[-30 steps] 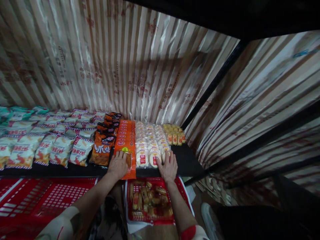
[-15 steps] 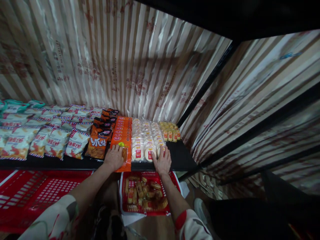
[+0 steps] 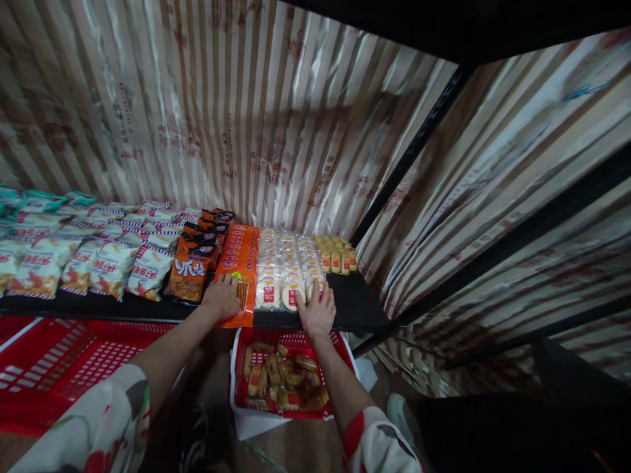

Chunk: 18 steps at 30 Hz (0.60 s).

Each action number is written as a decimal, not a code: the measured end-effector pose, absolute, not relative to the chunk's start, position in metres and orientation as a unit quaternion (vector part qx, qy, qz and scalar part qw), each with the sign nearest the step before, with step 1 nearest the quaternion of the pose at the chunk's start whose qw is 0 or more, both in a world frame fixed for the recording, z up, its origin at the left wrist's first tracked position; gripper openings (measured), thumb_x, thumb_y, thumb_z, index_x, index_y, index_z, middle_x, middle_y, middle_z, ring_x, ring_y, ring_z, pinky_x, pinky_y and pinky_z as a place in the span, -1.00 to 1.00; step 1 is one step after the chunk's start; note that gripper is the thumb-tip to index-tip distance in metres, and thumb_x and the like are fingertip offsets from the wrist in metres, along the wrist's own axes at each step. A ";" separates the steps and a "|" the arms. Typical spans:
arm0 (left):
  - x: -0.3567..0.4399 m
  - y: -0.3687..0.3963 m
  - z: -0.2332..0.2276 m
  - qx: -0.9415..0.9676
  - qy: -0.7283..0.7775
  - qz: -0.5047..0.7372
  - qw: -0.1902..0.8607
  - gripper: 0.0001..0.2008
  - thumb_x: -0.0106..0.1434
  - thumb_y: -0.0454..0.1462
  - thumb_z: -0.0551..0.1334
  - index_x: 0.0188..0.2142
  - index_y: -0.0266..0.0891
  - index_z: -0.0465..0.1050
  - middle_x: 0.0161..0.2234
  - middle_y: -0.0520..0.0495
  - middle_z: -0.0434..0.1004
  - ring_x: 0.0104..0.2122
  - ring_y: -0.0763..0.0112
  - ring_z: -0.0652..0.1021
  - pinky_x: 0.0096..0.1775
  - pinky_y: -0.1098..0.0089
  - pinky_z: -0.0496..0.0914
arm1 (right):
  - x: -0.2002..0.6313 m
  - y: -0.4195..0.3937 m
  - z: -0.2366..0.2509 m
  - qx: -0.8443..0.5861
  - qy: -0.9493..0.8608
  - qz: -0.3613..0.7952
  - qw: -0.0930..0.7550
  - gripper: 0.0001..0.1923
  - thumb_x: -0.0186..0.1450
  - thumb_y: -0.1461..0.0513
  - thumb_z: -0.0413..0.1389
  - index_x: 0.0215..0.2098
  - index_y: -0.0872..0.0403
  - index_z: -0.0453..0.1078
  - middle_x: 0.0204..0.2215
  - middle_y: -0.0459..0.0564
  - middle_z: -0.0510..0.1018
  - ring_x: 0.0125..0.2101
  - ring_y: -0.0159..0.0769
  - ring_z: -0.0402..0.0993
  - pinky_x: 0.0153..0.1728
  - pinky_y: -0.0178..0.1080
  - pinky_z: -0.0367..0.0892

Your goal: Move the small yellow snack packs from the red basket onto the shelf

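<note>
My left hand (image 3: 221,297) lies palm down on the front end of a row of orange snack packs (image 3: 240,261) on a black shelf (image 3: 362,307). My right hand (image 3: 317,310) rests flat with fingers spread at the shelf's front edge, touching the nearest of the clear packs of round white cakes (image 3: 280,276). Neither hand grips anything. To the right of the cakes stands a short row of small yellow packs (image 3: 336,255).
Dark orange bags (image 3: 193,268) and several white snack bags (image 3: 111,263) fill the shelf to the left. Below the shelf sits a red basket (image 3: 283,378) of wrapped snacks, with a larger red crate (image 3: 64,368) at the left. Striped plastic sheeting hangs behind and to the right.
Both hands stay on the same packs. The view has drifted, so the shelf and hands appear slightly higher and further left than before.
</note>
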<state>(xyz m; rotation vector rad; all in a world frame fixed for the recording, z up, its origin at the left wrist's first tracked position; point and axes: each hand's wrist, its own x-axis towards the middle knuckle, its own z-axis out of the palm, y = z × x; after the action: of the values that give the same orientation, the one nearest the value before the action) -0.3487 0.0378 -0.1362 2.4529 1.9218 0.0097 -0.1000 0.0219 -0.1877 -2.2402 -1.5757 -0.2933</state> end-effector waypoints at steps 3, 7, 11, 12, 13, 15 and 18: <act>-0.349 0.038 -0.137 0.787 0.617 0.004 0.011 -0.58 0.12 -0.22 0.03 -0.04 -0.36 0.27 0.01 -0.30 0.30 0.02 0.04 0.33 -0.05 0.12 0.28 | -0.100 0.021 -0.187 -0.798 -0.562 -0.104 0.191 -0.24 0.28 -0.17 -0.20 0.30 0.06 -0.03 0.29 0.14 -0.02 0.25 -0.02 -0.13 0.13 -0.01 -0.02; -0.350 0.037 -0.138 0.782 0.624 0.011 0.002 -0.58 0.13 -0.23 0.03 -0.03 -0.36 0.26 0.00 -0.29 0.31 0.02 0.06 0.32 -0.04 0.14 0.26 | -0.100 0.022 -0.187 -0.800 -0.563 -0.095 0.184 -0.23 0.27 -0.18 -0.22 0.31 0.03 -0.06 0.30 0.13 -0.04 0.26 -0.01 -0.15 0.14 -0.01 -0.04; -0.350 0.035 -0.138 0.787 0.617 0.016 0.010 -0.58 0.14 -0.22 0.03 -0.03 -0.38 0.27 0.00 -0.31 0.30 0.02 0.04 0.31 -0.05 0.12 0.25 | -0.099 0.023 -0.189 -0.801 -0.562 -0.094 0.182 -0.24 0.27 -0.18 -0.24 0.31 0.03 -0.07 0.30 0.12 -0.05 0.27 -0.03 -0.18 0.15 0.00 -0.04; -0.350 0.035 -0.138 0.787 0.617 0.018 0.011 -0.58 0.13 -0.22 0.03 -0.03 -0.38 0.27 0.00 -0.31 0.30 0.01 0.04 0.32 -0.06 0.11 0.26 | -0.099 0.023 -0.189 -0.802 -0.562 -0.094 0.181 -0.23 0.27 -0.18 -0.24 0.31 0.03 -0.07 0.30 0.12 -0.04 0.27 -0.03 -0.18 0.15 0.00 -0.04; -0.350 0.035 -0.139 0.787 0.616 0.021 0.010 -0.58 0.13 -0.22 0.03 -0.04 -0.38 0.28 -0.01 -0.30 0.31 0.01 0.04 0.32 -0.06 0.10 0.26 | -0.099 0.023 -0.190 -0.802 -0.562 -0.094 0.179 -0.23 0.27 -0.18 -0.24 0.31 0.03 -0.07 0.30 0.12 -0.04 0.27 -0.04 -0.18 0.15 0.00 -0.04; -0.351 0.035 -0.141 0.788 0.615 0.034 0.006 -0.58 0.13 -0.22 0.02 -0.04 -0.37 0.28 -0.02 -0.29 0.32 0.00 0.04 0.32 -0.06 0.10 0.26 | -0.098 0.023 -0.189 -0.802 -0.563 -0.096 0.176 -0.23 0.27 -0.19 -0.23 0.31 0.03 -0.07 0.30 0.12 -0.03 0.27 -0.05 -0.17 0.15 -0.02 -0.04; -0.351 0.034 -0.142 0.787 0.615 0.047 0.003 -0.60 0.13 -0.23 0.01 -0.05 -0.37 0.29 -0.02 -0.30 0.32 -0.01 0.04 0.32 -0.06 0.10 0.26 | -0.098 0.022 -0.188 -0.800 -0.565 -0.103 0.174 -0.23 0.27 -0.18 -0.19 0.31 0.03 -0.06 0.30 0.12 -0.03 0.27 -0.04 -0.16 0.15 -0.03 -0.02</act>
<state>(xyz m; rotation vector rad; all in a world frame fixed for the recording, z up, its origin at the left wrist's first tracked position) -0.3512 0.0340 -0.1418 2.4694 1.9271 0.1482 -0.0983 0.0224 -0.1882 -2.2696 -1.6008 -0.2919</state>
